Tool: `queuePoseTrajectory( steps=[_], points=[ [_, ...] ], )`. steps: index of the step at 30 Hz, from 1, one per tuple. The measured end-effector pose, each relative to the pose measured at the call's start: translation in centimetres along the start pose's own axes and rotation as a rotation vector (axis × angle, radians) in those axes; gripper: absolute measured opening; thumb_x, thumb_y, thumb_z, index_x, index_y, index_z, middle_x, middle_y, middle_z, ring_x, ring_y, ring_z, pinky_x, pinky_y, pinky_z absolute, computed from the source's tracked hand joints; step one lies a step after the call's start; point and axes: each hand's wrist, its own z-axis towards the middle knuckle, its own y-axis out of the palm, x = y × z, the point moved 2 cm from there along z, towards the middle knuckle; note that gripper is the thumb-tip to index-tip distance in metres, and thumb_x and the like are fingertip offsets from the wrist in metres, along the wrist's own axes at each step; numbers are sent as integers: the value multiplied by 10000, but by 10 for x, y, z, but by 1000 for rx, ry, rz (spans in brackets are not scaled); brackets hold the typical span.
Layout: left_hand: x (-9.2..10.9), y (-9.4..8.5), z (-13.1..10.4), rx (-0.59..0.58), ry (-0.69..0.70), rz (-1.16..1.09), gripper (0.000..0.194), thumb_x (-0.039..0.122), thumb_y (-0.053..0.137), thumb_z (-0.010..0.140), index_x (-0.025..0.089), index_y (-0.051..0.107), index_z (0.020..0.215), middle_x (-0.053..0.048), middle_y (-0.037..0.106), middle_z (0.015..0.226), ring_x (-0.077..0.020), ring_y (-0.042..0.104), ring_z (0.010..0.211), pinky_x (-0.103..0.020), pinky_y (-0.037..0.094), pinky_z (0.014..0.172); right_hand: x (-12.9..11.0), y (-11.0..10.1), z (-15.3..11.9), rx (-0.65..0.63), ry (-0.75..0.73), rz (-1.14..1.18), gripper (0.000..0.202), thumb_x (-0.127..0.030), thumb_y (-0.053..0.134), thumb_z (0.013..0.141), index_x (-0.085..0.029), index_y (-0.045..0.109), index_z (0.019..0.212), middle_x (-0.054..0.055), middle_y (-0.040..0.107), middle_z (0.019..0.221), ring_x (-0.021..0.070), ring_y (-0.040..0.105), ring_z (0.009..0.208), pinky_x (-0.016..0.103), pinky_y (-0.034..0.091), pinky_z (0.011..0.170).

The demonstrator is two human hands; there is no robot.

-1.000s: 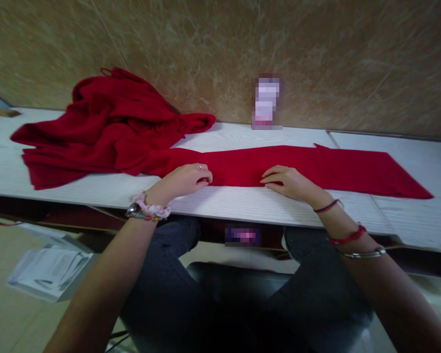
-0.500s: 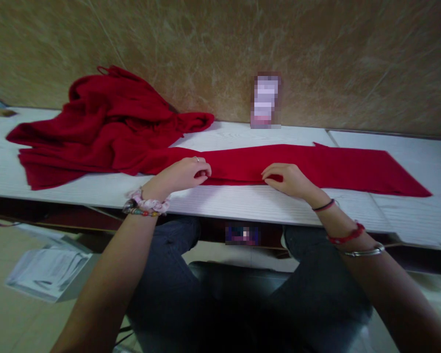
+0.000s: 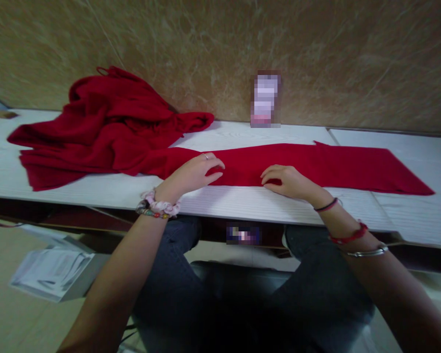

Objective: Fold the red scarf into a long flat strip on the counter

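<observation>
A long red cloth [image 3: 353, 166] lies as a folded, flattened strip along the white tabletop [image 3: 242, 203], its right end slanting to a point. At the left the cloth is gathered in a loose, crumpled heap [image 3: 106, 117]. My left hand [image 3: 194, 174] rests over the strip's near edge with its fingers apart and nothing between thumb and forefinger. A short way to the right, my right hand [image 3: 286, 181] curves over the same edge, its thumb and fingertips close together at the cloth.
A blurred-out phone-like object [image 3: 265, 100] leans on the brown marbled wall [image 3: 191, 54] behind the table. A grey box of papers [image 3: 55, 269] stands on the floor at lower left. A small brown item [image 3: 0, 113] lies at the table's far left.
My left hand has slid to the right along the cloth, and its thumb and fingers have spread apart. My right hand has stayed almost where it was.
</observation>
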Motion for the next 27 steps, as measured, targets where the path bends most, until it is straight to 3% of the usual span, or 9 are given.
queuePoseTrajectory(
  steps=[2,5,10,12,14,17,20,23,27],
  points=[
    [9,7,7,96,27,20,294,297,443,903,161,591,1118,-88,569,1151,-195,533,1070,-340,402,957,-1,0,1,5,3,-10,183,-171,530,824,-176,710,855,64,693,912,175,621,880,340,489,834],
    [19,24,16,110,52,57,348,316,389,943,180,537,1227,-103,449,1355,-223,415,1251,-377,330,1041,-2,1,0,9,4,-27,198,-178,520,838,-166,712,884,74,693,926,182,620,895,351,491,843],
    [21,43,24,-162,-70,40,438,360,298,973,288,343,1403,-47,228,1524,-265,160,1404,-498,194,1102,-2,0,-2,-16,7,-28,215,-215,512,858,-175,713,922,71,695,960,181,623,919,354,492,864],
    [20,45,25,-270,-126,25,463,372,301,968,313,284,1427,-39,183,1538,-276,119,1413,-533,163,1102,-1,0,-1,3,41,-46,239,-242,497,873,-172,704,971,79,693,995,190,618,957,365,484,892],
    [20,44,26,-301,-137,27,477,364,321,958,311,276,1430,-42,152,1545,-274,109,1414,-535,153,1105,0,1,3,75,127,-103,299,-271,478,887,-155,661,1094,103,668,1100,215,576,1075,403,446,959],
    [23,42,32,-199,-98,62,479,306,328,948,248,306,1423,-64,181,1537,-257,137,1411,-508,151,1119,-1,6,11,135,326,-209,448,-327,430,910,-149,496,1316,132,513,1346,265,395,1294,509,347,1040],
    [26,44,41,-70,-29,84,460,232,302,941,143,363,1388,-106,338,1468,-210,310,1350,-382,255,1110,-4,15,20,-17,464,-277,516,-386,352,933,-182,370,1407,125,335,1480,312,235,1379,628,270,1034],
    [31,47,47,-30,-6,123,401,189,339,915,133,488,1283,-102,494,1327,-185,495,1194,-297,399,1004,-7,22,23,-183,501,-307,539,-401,290,946,-175,316,1434,125,257,1514,329,181,1393,669,220,1027],
    [36,46,45,-35,-79,157,387,175,358,905,136,509,1259,-113,511,1281,-206,534,1132,-318,447,945,-7,24,20,-228,496,-331,536,-388,269,948,-200,281,1450,97,207,1534,320,164,1398,662,201,1039]
  ],
)
